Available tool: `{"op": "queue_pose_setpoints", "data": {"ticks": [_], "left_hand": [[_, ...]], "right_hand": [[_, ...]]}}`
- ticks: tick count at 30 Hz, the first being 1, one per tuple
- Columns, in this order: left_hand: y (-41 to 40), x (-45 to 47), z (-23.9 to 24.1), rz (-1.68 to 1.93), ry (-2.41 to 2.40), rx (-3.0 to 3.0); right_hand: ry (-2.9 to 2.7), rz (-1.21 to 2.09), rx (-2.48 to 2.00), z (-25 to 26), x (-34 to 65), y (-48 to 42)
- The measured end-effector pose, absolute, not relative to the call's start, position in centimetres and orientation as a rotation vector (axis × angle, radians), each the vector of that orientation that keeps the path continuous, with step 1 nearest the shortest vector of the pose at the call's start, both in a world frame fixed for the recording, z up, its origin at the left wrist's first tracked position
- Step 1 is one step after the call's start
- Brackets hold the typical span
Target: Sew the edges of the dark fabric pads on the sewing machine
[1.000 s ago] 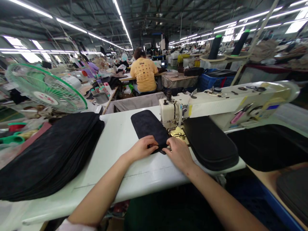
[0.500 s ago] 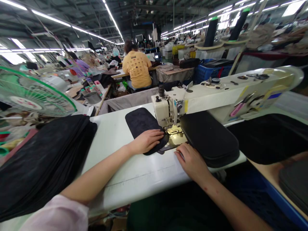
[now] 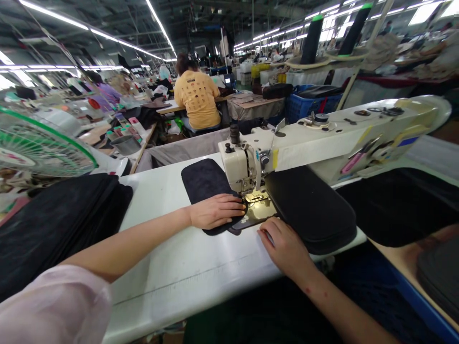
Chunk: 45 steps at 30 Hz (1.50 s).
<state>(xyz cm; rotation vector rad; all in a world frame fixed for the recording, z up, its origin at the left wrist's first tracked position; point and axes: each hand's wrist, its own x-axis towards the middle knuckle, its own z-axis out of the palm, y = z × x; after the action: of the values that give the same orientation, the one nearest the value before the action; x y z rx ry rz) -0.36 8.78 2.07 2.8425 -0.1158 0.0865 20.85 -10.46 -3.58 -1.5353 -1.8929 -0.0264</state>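
My left hand (image 3: pixel 215 211) lies flat, fingers stretched out, on a black rounded flat piece (image 3: pixel 205 177). That piece is beside the needle area of a white sewing machine (image 3: pixel 234 165), its right edge against the shiny metal plate (image 3: pixel 260 211). At the plate's front edge my right hand (image 3: pixel 283 239) rests on the white table (image 3: pixel 165 263). Its fingers are curled towards the thumb, and whatever is between them, if anything, is hidden. Right of the needle, close to my right hand, sits a stack of black rounded pieces (image 3: pixel 311 205).
A large pile of black pieces (image 3: pixel 64 224) lies at the left, near a green fan (image 3: pixel 46 143). More black pieces (image 3: pixel 401 205) lie at the right, above a blue crate (image 3: pixel 387 286). A person in a yellow shirt (image 3: pixel 197 100) sits ahead. Thread cones (image 3: pixel 311 40) stand behind the machine.
The view has turned slightly to the right. My left hand has slid a little rightward over the black piece, its fingertips closer to the plate. My right hand stays about where it was.
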Motion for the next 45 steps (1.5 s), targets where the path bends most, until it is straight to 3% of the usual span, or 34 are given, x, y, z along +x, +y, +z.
{"op": "queue_pose_setpoints", "data": {"ticks": [19,26,40,43,45], "left_hand": [[10.1,-0.4,1.3,0.111,-0.211,2.863],[8.3,-0.3,1.1,0.239,-0.010,2.901],[-0.8,4.4,-1.5,0.576,1.156,2.816],[-0.8,4.0,-1.0,0.625,1.126,2.769],[-0.5,2.9,-0.2,0.570,0.830,2.792]], "right_hand": [[-1.864,0.027,-1.529,-3.6,21.0,-10.6],[-1.865,0.032,-1.510,-3.7,21.0,-10.5],[-1.893,0.027,-1.462,-3.8,21.5,-10.5],[-1.896,0.021,-1.461,-3.9,21.6,-10.5],[-1.899,0.010,-1.462,-3.8,21.6,-10.6]]}}
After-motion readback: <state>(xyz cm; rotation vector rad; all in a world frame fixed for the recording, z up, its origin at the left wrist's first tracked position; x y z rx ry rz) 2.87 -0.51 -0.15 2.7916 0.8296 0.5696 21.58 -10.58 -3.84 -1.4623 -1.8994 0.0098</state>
